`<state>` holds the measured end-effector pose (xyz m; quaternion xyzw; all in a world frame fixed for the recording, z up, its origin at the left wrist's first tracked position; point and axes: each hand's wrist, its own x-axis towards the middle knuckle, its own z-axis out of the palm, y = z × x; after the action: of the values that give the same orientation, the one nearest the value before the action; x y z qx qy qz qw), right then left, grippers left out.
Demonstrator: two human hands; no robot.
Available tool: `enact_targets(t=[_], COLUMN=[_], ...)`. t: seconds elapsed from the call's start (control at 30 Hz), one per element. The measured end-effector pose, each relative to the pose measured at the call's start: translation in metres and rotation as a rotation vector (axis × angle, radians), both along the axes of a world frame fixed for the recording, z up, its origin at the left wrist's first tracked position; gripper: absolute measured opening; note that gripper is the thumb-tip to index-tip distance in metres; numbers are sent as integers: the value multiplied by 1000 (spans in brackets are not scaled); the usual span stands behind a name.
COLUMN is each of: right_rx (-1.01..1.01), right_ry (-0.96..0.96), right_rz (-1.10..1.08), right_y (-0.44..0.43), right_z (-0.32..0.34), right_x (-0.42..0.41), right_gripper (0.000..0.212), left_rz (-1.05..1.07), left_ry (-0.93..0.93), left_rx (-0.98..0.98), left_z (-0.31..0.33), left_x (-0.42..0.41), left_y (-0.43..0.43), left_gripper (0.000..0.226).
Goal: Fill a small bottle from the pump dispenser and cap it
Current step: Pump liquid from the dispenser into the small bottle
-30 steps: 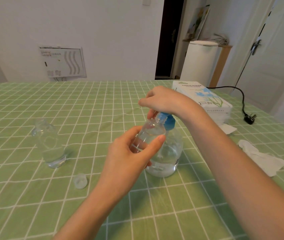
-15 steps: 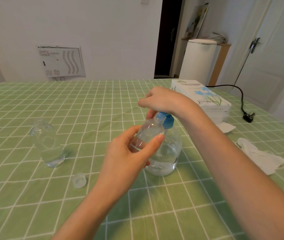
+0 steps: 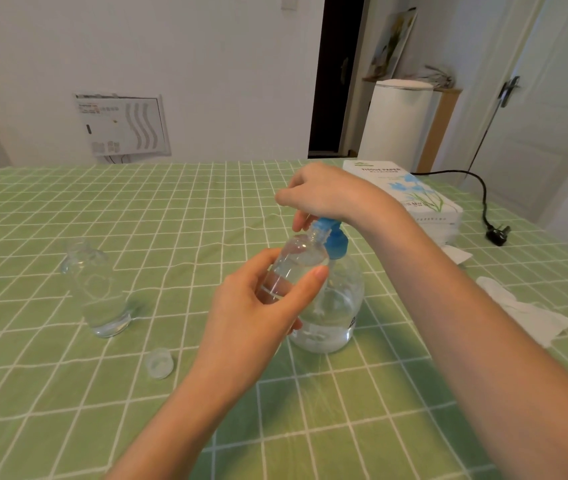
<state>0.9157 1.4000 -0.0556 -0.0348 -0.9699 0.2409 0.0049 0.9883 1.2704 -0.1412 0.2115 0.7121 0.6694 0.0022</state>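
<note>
item: small bottle [image 3: 298, 263], clear, uncapped, held tilted above the table, its neck up against the blue nozzle of the pump dispenser [image 3: 339, 306]; some liquid inside, level hard to read. left hand [image 3: 258, 317]: thumb and fingers wrapped round the bottle's lower body. right hand [image 3: 327, 197]: draped over the blue pump head [image 3: 331, 237], fingers curled down its front. cap [image 3: 158, 363]: loose on the green checked tablecloth [image 3: 67, 393], beside the left forearm, well apart from the bottle. risks, as judged: the narrow neck slipping off the nozzle on a stroke, sending liquid down the outside and onto the cloth; the tilt and a rising level spilling at the lip; wet fingers loosening the hold; a hard push rocking the dispenser, whose base neither hand steadies; the forearm sweeping the cap away before capping. also present: second clear bottle [image 3: 97, 292] at left, tissue box [image 3: 410, 199] and crumpled tissue [image 3: 525, 310] at right.
</note>
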Motion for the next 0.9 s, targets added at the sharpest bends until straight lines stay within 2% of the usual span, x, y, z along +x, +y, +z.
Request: enact_targets(t=[0.37, 0.9], right_rx=[12, 7], right_ry=[-40, -40], right_rz=[-8, -2], right_y=[2, 2], right_z=[-11, -5], right_x=[-3, -2], right_gripper=[41, 41], left_rz=[6, -17], left_ry=[-28, -13], left_rx=[-22, 4], left_z=[-2, 1], left_x=[0, 1], left_y=[0, 1], left_gripper=[28, 31])
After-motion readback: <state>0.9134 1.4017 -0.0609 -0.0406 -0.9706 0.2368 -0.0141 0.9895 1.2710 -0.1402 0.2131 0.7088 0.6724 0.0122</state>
